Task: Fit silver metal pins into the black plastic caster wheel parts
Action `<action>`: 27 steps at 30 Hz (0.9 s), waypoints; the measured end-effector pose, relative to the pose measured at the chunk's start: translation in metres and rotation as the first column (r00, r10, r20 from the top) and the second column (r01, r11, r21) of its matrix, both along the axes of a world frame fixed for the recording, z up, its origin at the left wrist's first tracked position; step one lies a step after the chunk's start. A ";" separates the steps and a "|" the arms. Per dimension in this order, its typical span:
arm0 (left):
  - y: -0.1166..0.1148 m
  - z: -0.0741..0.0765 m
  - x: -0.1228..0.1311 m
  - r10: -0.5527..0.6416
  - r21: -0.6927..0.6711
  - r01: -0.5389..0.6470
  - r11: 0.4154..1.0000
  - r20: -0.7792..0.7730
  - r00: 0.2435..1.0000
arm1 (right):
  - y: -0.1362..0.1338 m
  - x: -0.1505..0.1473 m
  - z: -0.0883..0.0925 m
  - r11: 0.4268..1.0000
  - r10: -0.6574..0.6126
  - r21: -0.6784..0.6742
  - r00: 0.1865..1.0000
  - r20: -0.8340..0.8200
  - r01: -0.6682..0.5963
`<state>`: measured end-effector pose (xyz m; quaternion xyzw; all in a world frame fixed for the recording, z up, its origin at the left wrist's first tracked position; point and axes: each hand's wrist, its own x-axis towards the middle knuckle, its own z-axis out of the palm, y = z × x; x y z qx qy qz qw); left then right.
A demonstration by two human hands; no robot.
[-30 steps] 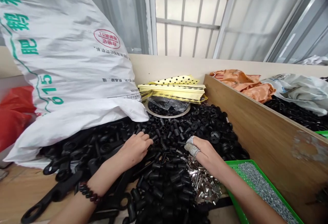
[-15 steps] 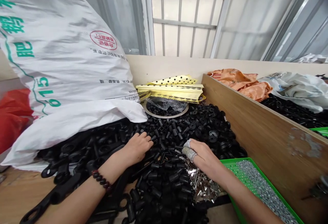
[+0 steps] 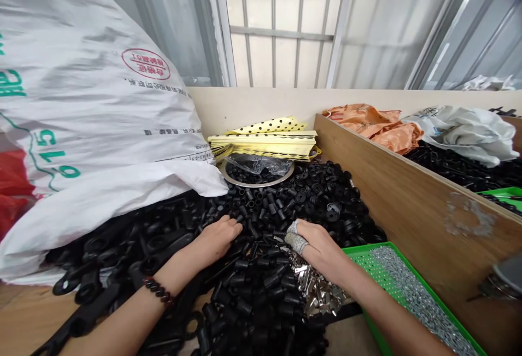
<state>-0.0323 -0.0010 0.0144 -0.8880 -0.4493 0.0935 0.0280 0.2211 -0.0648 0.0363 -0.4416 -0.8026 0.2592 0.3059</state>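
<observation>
My left hand (image 3: 220, 237), with a dark beaded bracelet on its wrist, is closed over the heap of short black plastic tubes (image 3: 244, 285). Its fingertips are pressed together beside the tubes, and what they hold is hidden. Grey tape wraps two fingers of my right hand (image 3: 312, 241). Those fingers pinch a thin black ribbed rod (image 3: 279, 232), which points left. Below the right hand lies a pile of small shiny metal clips (image 3: 322, 293). Long black handle-like parts (image 3: 92, 304) with ring ends are heaped left of the left forearm.
Behind the hands stand a metal bowl (image 3: 261, 185) and yellow dotted sheets (image 3: 265, 147). Round black discs (image 3: 346, 204) pile up at right. A green tray (image 3: 391, 285) holds small metal pieces by a wooden divider (image 3: 408, 176). A large white sack (image 3: 101, 100) leans at left.
My view has turned slightly right, so the scene sits further left. Both hands stay closed in nearly the same place over the parts. A power tool's tip shows more at the right edge.
</observation>
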 end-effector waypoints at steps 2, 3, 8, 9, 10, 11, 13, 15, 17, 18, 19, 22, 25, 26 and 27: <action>0.000 0.001 0.000 0.013 0.013 -0.014 1.000 0.047 0.999 | -0.001 0.000 0.001 1.000 0.000 0.001 1.000 -0.001 0.000; 0.000 0.002 0.000 0.020 0.026 -0.022 0.999 0.078 0.997 | -0.001 0.001 0.001 1.000 -0.002 0.001 1.000 -0.001 0.002; 0.004 0.016 0.003 0.024 0.086 -0.048 0.995 0.259 0.966 | -0.005 0.003 0.004 1.000 -0.006 0.004 1.000 0.001 0.006; 0.006 0.018 0.006 0.016 0.090 -0.045 0.995 0.294 0.956 | -0.005 0.002 0.004 1.000 -0.007 0.005 1.000 0.001 0.007; 0.007 0.019 0.010 0.008 0.092 -0.040 0.995 0.327 0.945 | -0.006 0.002 0.004 1.000 -0.007 0.005 1.000 0.002 0.007; 0.009 0.019 0.014 0.001 0.089 -0.035 0.995 0.358 0.934 | -0.006 0.001 0.004 1.000 -0.009 0.004 1.000 0.002 0.009; 0.011 0.016 0.022 -0.006 0.073 -0.027 0.997 0.415 0.910 | -0.006 0.000 0.002 1.000 -0.015 0.004 1.000 0.004 0.015; 0.014 0.012 0.028 0.003 0.046 -0.028 0.999 0.477 0.879 | -0.006 0.001 0.000 1.000 -0.020 0.005 1.000 0.006 0.020; 0.015 0.012 0.030 0.030 0.012 -0.044 0.999 0.555 0.831 | -0.006 0.001 -0.001 1.000 -0.021 0.009 1.000 0.007 0.021; 0.015 0.013 0.029 0.050 -0.007 -0.057 0.998 0.599 0.799 | -0.007 0.002 -0.001 1.000 -0.023 0.012 1.000 0.005 0.023; 0.013 0.015 0.029 0.074 -0.029 -0.072 0.997 0.647 0.759 | -0.007 0.002 0.000 1.000 -0.024 0.015 1.000 0.003 0.024; 0.000 0.026 0.030 0.169 -0.137 -0.099 0.986 0.786 0.595 | -0.012 0.001 0.006 0.999 -0.036 0.029 0.999 -0.008 0.036; -0.027 0.033 0.037 0.298 -0.311 -0.038 0.950 0.860 0.414 | -0.022 -0.001 0.016 0.997 -0.041 0.059 0.998 -0.040 0.043; -0.037 0.034 0.040 0.338 -0.361 -0.003 0.932 0.869 0.361 | -0.026 -0.002 0.019 0.996 -0.037 0.079 0.998 -0.056 0.041; -0.046 0.034 0.043 0.375 -0.403 0.028 0.915 0.873 0.313 | -0.030 -0.003 0.021 0.994 -0.030 0.103 0.997 -0.069 0.037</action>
